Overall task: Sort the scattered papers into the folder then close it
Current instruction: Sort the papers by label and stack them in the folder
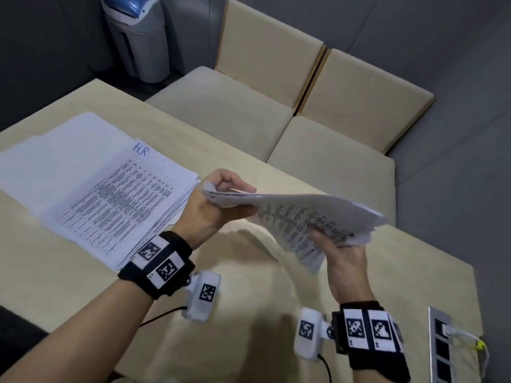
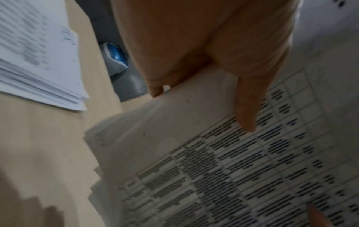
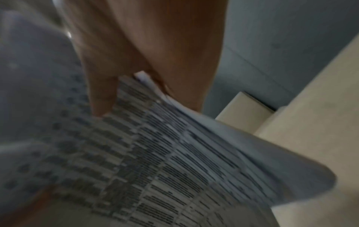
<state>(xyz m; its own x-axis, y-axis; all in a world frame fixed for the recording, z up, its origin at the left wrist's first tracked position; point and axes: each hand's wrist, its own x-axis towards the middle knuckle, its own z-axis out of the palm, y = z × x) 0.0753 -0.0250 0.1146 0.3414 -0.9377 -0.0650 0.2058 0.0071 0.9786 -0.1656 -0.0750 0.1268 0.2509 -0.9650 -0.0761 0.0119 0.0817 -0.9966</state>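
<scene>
Head view: both hands hold one bundle of papers (image 1: 298, 214) in the air above the worktop (image 1: 249, 286). The left hand (image 1: 213, 208) grasps the bundle's left end, fingers curled over the top edge. The right hand (image 1: 343, 258) grasps the near right part, thumb lying on the printed face. The bundle sags and bends between the two grips. To the left, an open folder (image 1: 63, 150) lies flat on the worktop with a stack of sheets (image 1: 121, 200) in it; "H.R." is handwritten on the top sheet. Two cushioned seats (image 1: 229, 111) stand beyond the worktop, a bin (image 1: 138, 42) in the far corner, a socket strip (image 1: 442, 346) at the near right edge. Left wrist view: the left hand (image 2: 204, 46) pinches the bundle (image 2: 213, 161), one finger stretched across the printed table; the stack of sheets (image 2: 38, 61) lies on the worktop (image 2: 38, 145) at upper left. Right wrist view, blurred: the right hand (image 3: 145, 53) grips the bundle (image 3: 165, 153), thumb pressed on the print.
</scene>
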